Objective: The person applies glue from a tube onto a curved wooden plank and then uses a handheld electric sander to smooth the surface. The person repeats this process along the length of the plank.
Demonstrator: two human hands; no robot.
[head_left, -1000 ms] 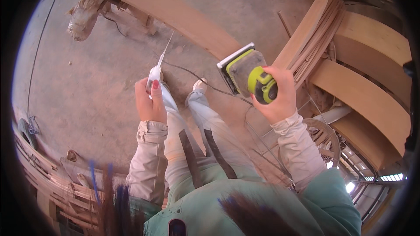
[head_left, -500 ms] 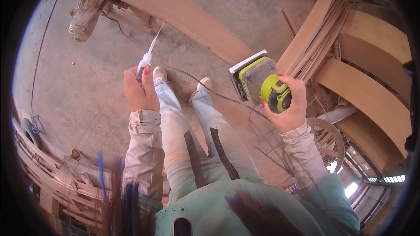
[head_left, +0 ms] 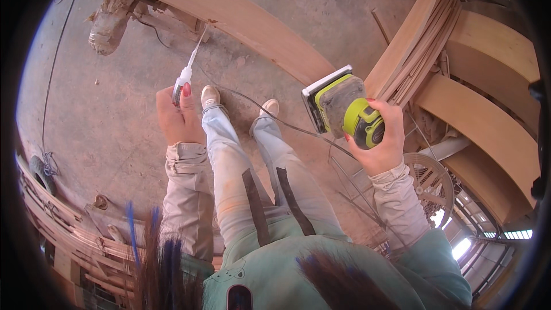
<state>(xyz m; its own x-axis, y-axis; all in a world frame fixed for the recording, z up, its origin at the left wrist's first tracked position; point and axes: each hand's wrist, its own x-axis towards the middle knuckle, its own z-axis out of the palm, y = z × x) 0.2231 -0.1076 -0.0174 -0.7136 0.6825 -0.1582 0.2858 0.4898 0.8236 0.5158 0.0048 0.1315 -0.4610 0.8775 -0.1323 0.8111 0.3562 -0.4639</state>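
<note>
Sander (head_left: 338,106), green and grey with its flat white pad turned up and away, sits gripped in the right hand (head_left: 381,140), fingers wrapped round its round top, probably to keep the pad clear of the legs. Left hand (head_left: 178,117) closes round the cord's plug (head_left: 182,80), its white lead (head_left: 198,49) running toward the curved plank (head_left: 229,17). Bare floor (head_left: 115,109) lies open ahead; stacked boards (head_left: 425,40) crowd the right.
</note>
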